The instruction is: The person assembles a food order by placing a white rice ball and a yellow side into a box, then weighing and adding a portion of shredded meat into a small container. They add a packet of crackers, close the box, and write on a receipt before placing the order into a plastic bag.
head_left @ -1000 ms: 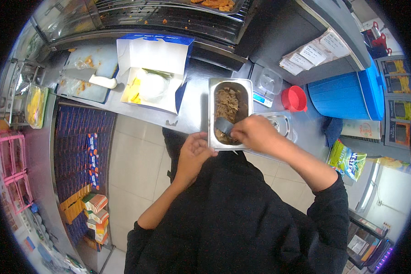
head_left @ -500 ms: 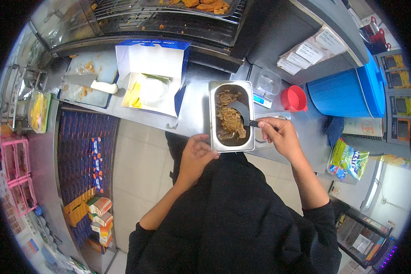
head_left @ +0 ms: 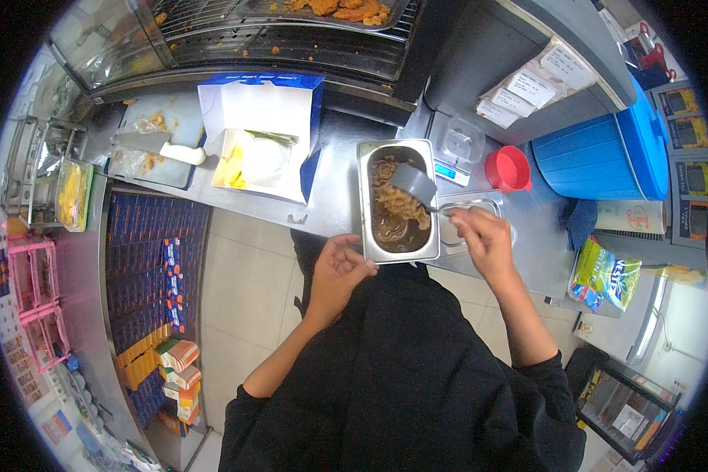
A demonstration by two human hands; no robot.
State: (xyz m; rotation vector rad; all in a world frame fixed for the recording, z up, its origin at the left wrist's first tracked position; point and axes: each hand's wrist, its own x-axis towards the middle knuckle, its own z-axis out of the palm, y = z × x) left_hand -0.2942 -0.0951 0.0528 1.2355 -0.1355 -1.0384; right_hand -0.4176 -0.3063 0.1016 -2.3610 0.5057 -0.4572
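A rectangular metal food pan (head_left: 363,228) stands at the counter's near edge, holding sliced brown meat (head_left: 402,206) in dark sauce. My left hand (head_left: 343,266) grips the pan's near left corner by the rim. In my right hand (head_left: 481,235) is the handle of a dark grey measuring-cup scoop (head_left: 414,182). The scoop is tilted inside the pan, against the meat; its contents cannot be made out. To the left of the pan sits an open blue and white box (head_left: 261,106) with a rounded white mound (head_left: 266,161) and something yellow in it.
Right of the pan are a digital scale (head_left: 451,172) under a clear container, a red cup (head_left: 508,168) and a metal lid (head_left: 492,206). A knife (head_left: 182,153) lies on a cutting board (head_left: 165,118) at left. A blue tub (head_left: 586,157) stands far right.
My right hand has shifted slightly right and the scoop has turned, now showing its rounded underside. The meat has moved away from the pan's near end, baring sauce. My left hand stays put.
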